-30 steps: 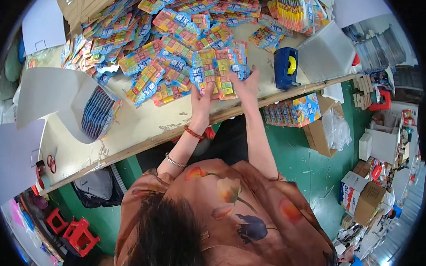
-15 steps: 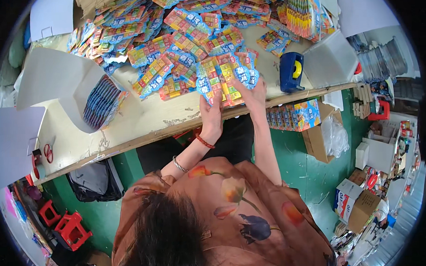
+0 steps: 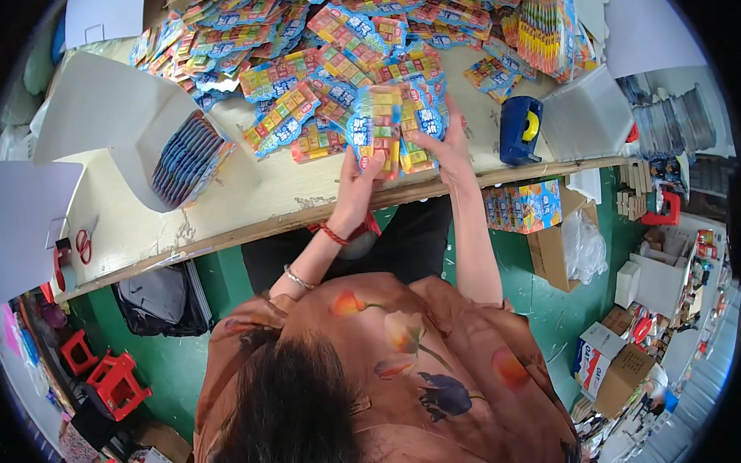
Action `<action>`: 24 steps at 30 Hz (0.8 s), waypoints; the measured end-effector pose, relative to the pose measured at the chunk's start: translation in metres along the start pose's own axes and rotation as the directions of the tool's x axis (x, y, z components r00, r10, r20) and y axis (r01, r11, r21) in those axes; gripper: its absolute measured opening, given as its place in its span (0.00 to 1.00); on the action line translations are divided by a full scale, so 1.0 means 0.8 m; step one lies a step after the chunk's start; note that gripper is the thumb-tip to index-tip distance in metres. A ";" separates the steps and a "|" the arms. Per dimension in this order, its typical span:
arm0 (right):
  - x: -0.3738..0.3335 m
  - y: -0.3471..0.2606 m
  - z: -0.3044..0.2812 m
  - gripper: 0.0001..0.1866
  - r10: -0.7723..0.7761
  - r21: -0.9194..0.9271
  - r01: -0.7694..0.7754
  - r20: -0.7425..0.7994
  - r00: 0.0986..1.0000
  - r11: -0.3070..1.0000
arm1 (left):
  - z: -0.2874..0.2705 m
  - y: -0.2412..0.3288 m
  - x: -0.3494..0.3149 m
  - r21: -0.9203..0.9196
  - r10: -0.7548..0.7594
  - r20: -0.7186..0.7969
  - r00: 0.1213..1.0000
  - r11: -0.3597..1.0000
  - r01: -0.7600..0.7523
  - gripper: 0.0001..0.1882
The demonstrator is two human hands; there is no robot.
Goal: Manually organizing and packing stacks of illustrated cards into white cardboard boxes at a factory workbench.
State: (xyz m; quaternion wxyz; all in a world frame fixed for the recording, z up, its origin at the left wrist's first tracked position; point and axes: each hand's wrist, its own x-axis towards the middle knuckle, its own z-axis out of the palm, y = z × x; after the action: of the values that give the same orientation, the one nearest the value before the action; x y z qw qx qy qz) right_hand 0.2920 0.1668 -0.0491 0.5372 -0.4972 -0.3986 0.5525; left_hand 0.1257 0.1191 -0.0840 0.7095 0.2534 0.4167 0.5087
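My left hand (image 3: 359,181) is closed on a flat, colourful pack (image 3: 373,127), thumb on its front. It has a blue wavy-edged end and rows of small yellow, green and red blocks. Another such pack (image 3: 418,115) stands beside it, gripped by my right hand (image 3: 451,153) with the thumb across its front. Both packs are upright over the table's near edge, side by side and touching or nearly so. Just behind them lies a loose heap of like packs (image 3: 305,111). Whether each hand has more than one pack is hidden.
A white bin (image 3: 132,170) at left has a row of packs in it. A blue tape dispenser (image 3: 520,130) and a clear tray (image 3: 587,114) stand at right. Red scissors (image 3: 84,245) lie far left. Below the table's right side is an open carton (image 3: 551,254).
The two packs have tilted more upright and shifted slightly in my hands. My right thumb has moved lower on its pack. The whole view has shifted a little.
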 end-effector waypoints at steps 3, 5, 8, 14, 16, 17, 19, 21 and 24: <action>0.020 0.009 -0.014 0.54 0.047 -0.114 -0.044 0.023 0.999 0.993 | -0.022 0.022 -0.005 0.155 0.105 0.105 0.989 0.981 -0.121 0.18; 0.029 0.011 -0.027 0.52 -0.015 -0.307 0.048 0.108 0.994 0.951 | -0.044 0.032 -0.010 0.550 0.349 0.173 0.921 0.742 -0.384 0.18; 0.039 -0.013 -0.011 0.49 -0.083 -0.505 0.244 0.320 0.944 0.828 | -0.077 0.092 -0.026 0.816 0.197 0.409 0.891 0.359 -0.453 0.18; 0.016 -0.068 0.040 0.42 0.136 -0.613 0.389 0.635 0.760 0.688 | -0.103 0.072 -0.033 0.796 0.431 0.255 0.865 0.415 -0.441 0.37; 0.007 -0.060 0.046 0.42 0.233 -0.616 0.367 0.679 0.696 0.697 | -0.094 0.064 -0.030 0.824 0.500 0.226 0.836 0.360 -0.438 0.43; 0.001 -0.057 0.056 0.41 0.188 -0.589 0.425 0.710 0.679 0.687 | -0.095 0.064 -0.030 0.829 0.593 0.201 0.780 0.321 -0.458 0.50; -0.014 -0.050 0.073 0.41 0.212 -0.599 0.412 0.707 0.675 0.686 | -0.115 0.058 -0.042 0.782 0.456 0.110 0.883 0.509 -0.360 0.58; -0.017 -0.055 0.089 0.40 0.275 -0.640 0.396 0.694 0.665 0.659 | -0.119 0.064 -0.056 0.942 0.545 0.257 0.798 0.042 -0.332 0.60; -0.017 -0.024 0.086 0.37 0.120 -0.583 0.572 0.753 0.647 0.577 | -0.110 0.076 -0.057 0.920 0.538 0.355 0.765 -0.058 -0.386 0.61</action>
State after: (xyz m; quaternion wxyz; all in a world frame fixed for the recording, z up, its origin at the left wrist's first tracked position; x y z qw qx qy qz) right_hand 0.2279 0.1621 -0.0160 0.1306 -0.3553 -0.8417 0.3851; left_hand 0.0143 0.0926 -0.0675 0.1255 0.7413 0.5686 0.3339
